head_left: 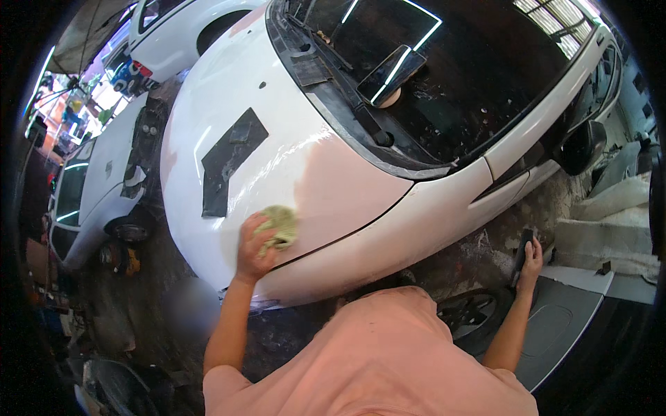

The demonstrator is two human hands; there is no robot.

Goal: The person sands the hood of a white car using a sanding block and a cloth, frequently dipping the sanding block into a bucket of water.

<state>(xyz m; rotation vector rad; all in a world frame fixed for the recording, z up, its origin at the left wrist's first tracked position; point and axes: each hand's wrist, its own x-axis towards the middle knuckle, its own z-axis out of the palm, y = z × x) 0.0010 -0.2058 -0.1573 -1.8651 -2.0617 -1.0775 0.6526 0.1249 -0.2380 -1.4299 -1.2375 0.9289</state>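
My left hand point(255, 252) presses a crumpled yellow-green cloth point(279, 223) onto the white car hood point(218, 109), close to its side edge. Beside the cloth, a dull pinkish patch point(343, 182) spreads over the hood's rear corner. The neighbouring fender point(364, 249) also has a pinkish tint. Out to the right, away from the car, my right hand point(530, 262) grips a dark, narrow sanding block point(524, 252). Two dark sheets, apparently sandpaper, lie on the hood: one wide sheet point(250, 130) and a narrower piece point(214, 195).
A flat glossy dark rectangle point(393, 75), perhaps a phone, rests at the windshield point(478, 78) base. The side mirror point(583, 148) juts out at right. Behind my right arm are a wheel point(468, 312) and a grey panel point(551, 317). Another white car point(99, 177) stands at left.
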